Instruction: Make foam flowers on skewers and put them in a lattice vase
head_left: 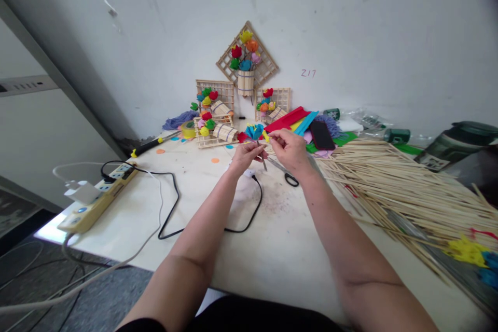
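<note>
My left hand (249, 156) is closed around the thin stem of a blue paper flower (254, 132), whose bloom rises above the fingers with a little yellow at its centre. Just right of the bloom, my right hand (288, 148) pinches a small yellow paper piece (266, 136) between thumb and fingertips. Below the hands lies a pair of scissors (291, 179) with black handles, partly hidden by my right hand. Behind them stand wooden stick lattices (265, 65) decorated with colourful paper flowers and small stick baskets (246, 83).
Loose wooden sticks (373, 176) cover the table's right side, near a dark phone (322, 136) and coloured paper strips (286, 120). A dark jug (453, 146) stands far right. At left are a power strip (97, 199), cables and a black-handled tool (150, 146).
</note>
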`<state>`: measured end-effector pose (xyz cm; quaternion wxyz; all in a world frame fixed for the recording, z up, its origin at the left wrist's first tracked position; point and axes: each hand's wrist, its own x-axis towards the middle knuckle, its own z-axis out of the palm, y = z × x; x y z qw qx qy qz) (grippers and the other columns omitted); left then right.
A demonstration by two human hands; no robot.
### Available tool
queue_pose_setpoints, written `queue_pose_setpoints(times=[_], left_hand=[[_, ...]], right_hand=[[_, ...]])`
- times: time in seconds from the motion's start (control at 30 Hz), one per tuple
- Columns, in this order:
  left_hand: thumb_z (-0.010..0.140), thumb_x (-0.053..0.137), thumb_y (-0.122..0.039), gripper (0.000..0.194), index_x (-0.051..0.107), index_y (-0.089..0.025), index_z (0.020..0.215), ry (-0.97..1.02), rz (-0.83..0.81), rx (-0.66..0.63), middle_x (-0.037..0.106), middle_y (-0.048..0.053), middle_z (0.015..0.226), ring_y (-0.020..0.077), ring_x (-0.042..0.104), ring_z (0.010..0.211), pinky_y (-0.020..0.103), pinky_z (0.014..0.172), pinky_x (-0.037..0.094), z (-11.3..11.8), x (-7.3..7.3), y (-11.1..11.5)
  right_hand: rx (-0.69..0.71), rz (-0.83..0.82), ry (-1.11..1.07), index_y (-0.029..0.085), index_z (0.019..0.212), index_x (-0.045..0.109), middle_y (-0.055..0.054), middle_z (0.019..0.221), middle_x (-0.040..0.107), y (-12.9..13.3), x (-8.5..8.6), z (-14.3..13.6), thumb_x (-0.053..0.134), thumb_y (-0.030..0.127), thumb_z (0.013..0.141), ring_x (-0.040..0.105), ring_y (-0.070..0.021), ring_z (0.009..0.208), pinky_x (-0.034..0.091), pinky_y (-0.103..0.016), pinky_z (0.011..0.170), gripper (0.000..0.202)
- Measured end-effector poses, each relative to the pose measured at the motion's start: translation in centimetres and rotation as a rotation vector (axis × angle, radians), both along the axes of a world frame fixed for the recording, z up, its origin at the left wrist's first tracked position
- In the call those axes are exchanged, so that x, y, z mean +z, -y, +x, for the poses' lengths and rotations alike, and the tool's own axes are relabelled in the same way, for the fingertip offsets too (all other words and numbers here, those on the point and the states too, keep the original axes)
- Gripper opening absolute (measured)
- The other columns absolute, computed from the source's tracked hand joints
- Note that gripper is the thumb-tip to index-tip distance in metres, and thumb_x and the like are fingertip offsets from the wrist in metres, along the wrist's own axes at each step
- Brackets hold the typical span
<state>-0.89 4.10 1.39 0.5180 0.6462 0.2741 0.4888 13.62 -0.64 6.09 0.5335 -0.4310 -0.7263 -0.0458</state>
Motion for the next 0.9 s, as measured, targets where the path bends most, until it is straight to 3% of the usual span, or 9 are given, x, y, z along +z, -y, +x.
queue_pose_setpoints(times=[0.5,0.73,0.9], left_hand=[[0.070,0.064,-0.044,0.035,0.065,-0.009,0.070,0.014,-0.019,-0.070,0.065,0.005,0.067,0.0093,0.059,0.060,0.021,0.056,0.050,0.0,0.0,0.1],[0.060,0.072,-0.043,0.033,0.068,-0.012,0.071,0.099,-0.003,0.055,0.067,0.004,0.069,0.0126,0.061,0.065,0.024,0.060,0.051,0.5,-1.0,-1.1],[0.061,0.070,-0.041,0.029,0.070,-0.013,0.067,0.060,0.096,0.250,0.065,0.003,0.063,0.0120,0.058,0.061,0.025,0.060,0.049,0.6,-2.0,-2.2]], right_hand=[[-0.046,-0.034,0.011,0.017,0.082,0.065,-0.005,0.078,0.066,0.1,0.1,-0.2,0.052,0.020,0.076,0.059,-0.0156,0.068,0.045,-0.026,0.064,0.014],[-0.042,-0.162,-0.053,0.016,0.084,0.066,-0.007,0.080,0.068,0.3,0.3,-0.5,0.052,0.024,0.076,0.060,-0.0163,0.066,0.044,-0.027,0.064,0.018],[0.057,-0.371,-0.155,0.015,0.085,0.068,-0.005,0.071,0.067,0.2,0.5,-0.3,0.051,0.030,0.076,0.059,-0.0161,0.065,0.042,-0.026,0.061,0.024]])
